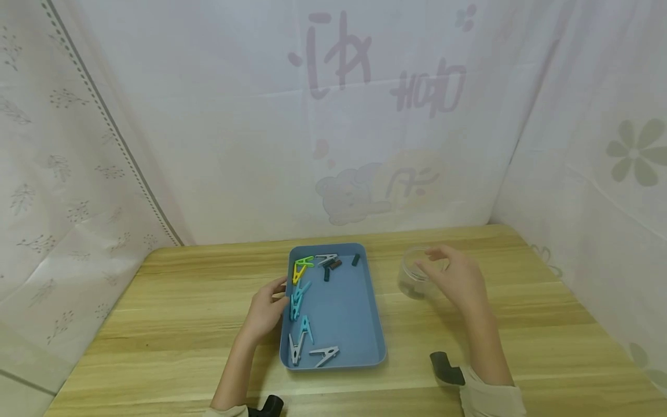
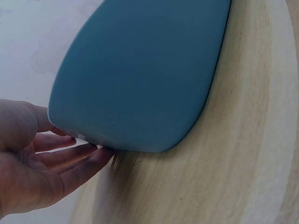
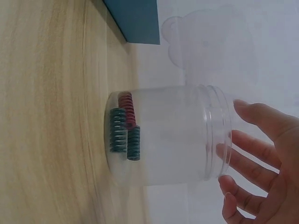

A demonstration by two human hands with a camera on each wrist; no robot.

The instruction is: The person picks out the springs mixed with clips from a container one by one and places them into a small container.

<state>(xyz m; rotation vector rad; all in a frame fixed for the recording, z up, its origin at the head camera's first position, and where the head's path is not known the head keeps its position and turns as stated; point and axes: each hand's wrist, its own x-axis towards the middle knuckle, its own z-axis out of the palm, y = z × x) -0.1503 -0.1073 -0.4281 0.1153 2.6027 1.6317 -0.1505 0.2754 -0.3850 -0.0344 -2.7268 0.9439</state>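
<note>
A blue tray [image 1: 354, 324] lies on the table, its long side running away from me. My left hand [image 1: 266, 310] is at its left wall, fairly straight fingertips touching the outside in the left wrist view. Along the tray's left side lie clothespins: a green one [image 1: 304, 262], a yellow one [image 1: 299, 273], several light-blue ones [image 1: 296, 307] and grey ones [image 1: 325, 354]. Several short coil springs [image 1: 356, 259] lie at its far end. My right hand [image 1: 458, 278] is at the mouth of a clear jar [image 3: 173, 135], fingers loosely bent around the rim. Inside are a red spring [image 3: 127, 109] and two green springs [image 3: 118, 130].
The wooden table [image 1: 182, 324] meets a pale printed curtain [image 1: 250, 145] at its back edge. More curtain hangs on both sides. The jar stands upright to the right of the tray, with a gap between them. Black wrist mounts [image 1: 447, 369] show near both sleeves.
</note>
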